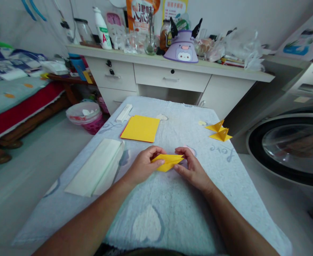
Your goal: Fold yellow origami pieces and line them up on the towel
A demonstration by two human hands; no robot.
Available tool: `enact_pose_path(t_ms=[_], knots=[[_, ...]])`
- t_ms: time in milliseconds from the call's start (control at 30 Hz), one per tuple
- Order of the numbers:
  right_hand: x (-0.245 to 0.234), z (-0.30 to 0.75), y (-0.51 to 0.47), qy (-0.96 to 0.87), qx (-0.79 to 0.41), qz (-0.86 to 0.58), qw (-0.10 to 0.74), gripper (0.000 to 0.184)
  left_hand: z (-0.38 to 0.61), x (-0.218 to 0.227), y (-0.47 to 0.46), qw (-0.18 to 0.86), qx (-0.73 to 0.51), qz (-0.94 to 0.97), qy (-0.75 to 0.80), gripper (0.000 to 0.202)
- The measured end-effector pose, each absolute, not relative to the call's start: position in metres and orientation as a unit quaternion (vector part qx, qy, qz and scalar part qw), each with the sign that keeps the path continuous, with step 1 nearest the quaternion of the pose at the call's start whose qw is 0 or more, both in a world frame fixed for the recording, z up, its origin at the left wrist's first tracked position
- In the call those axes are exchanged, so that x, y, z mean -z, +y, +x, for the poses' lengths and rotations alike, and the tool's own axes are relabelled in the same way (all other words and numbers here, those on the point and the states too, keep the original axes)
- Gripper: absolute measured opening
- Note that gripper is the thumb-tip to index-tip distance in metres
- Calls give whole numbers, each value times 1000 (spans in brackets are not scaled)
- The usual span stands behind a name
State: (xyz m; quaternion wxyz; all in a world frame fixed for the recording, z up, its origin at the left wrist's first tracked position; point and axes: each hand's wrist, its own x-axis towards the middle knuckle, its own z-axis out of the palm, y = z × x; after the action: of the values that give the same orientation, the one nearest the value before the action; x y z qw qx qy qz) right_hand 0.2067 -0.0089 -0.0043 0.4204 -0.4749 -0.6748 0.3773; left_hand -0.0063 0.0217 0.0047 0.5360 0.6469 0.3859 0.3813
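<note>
A folded piece of yellow paper (168,162) is held low over the cloth-covered table, its pointed end toward the right. My left hand (148,161) grips its left side, thumb on top and fingers behind. Curved around the right point is my right hand (192,168), thumb near the lower edge and fingertips at the upper edge; whether it pinches the paper is hard to make out. Beyond my hands lies a stack of square yellow paper (140,128). Two folded yellow paper shapes (221,134) with upright points stand at the table's right edge.
A pale folded sheet or bag (99,167) lies on the left of the table (151,199), and a small white box (124,113) at its far left. A pink bin (89,117) stands on the floor. Behind is a cluttered white cabinet (169,76); a washing machine (292,142) is at right.
</note>
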Motion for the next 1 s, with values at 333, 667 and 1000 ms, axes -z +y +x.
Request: enact_pose_path(t_ms=[333,667,1000], knots=[[0,190,-12,-521,-568,-415,484,26,9,2,7,587,-382,594,397,28],[1,189,-15,-505,-585,-421,475,29,11,2,4,606,-279,623,408,30],[-2,189,-14,-498,-558,-442,495,35,13,13,2,636,-265,632,355,28]])
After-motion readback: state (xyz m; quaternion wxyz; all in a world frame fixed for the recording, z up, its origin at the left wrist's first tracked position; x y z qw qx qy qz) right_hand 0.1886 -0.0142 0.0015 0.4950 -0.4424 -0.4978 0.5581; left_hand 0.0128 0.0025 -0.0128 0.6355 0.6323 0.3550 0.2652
